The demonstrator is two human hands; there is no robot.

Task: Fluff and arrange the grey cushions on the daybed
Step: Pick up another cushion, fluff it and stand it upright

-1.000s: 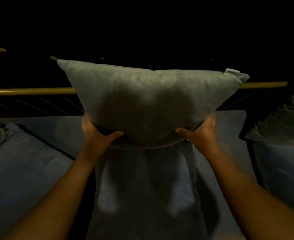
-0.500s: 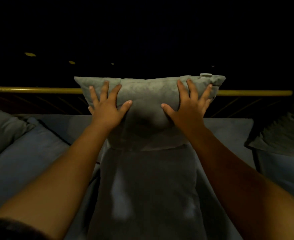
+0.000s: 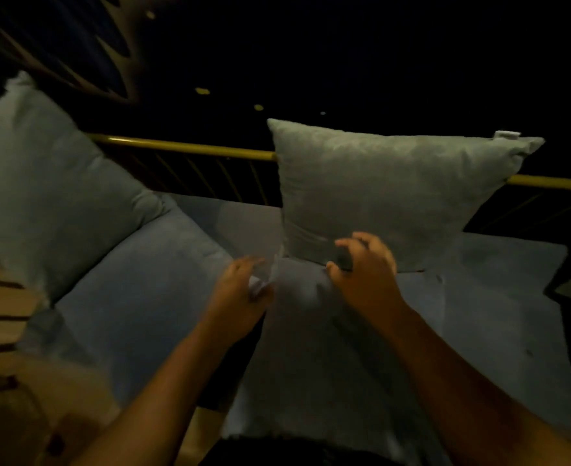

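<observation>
Both my hands have come off the upright cushion (image 3: 388, 193) and dropped to the flat one (image 3: 327, 348) lying in front of me. Half a second ago they were pressed open-palmed against the upright cushion's face; now the left hand (image 3: 240, 297) is pinching the near-left corner of the flat cushion, fingers closed on a pale fold of fabric, though blur makes the exact grip hard to read. The right hand (image 3: 364, 267) hovers just beside it with fingers curled and spread, holding nothing that I can see, right at the seam where the flat cushion meets the base of the upright one.

The upright cushion stands just beyond my fingertips, leaning back on the yellow rail (image 3: 183, 148), its tag at the top right corner. It stands unaided, so I judge that one placed. My view has also swung left: a second grey cushion (image 3: 48, 193) now shows well off to the left of my left hand, propped at an angle on the daybed (image 3: 136, 284).

I read this as the handover from one cushion to the next. The flat cushion is the likely next piece to lift and plump. My right hand needs a proper hold before any lift, or the cushion will swing from one corner.
</observation>
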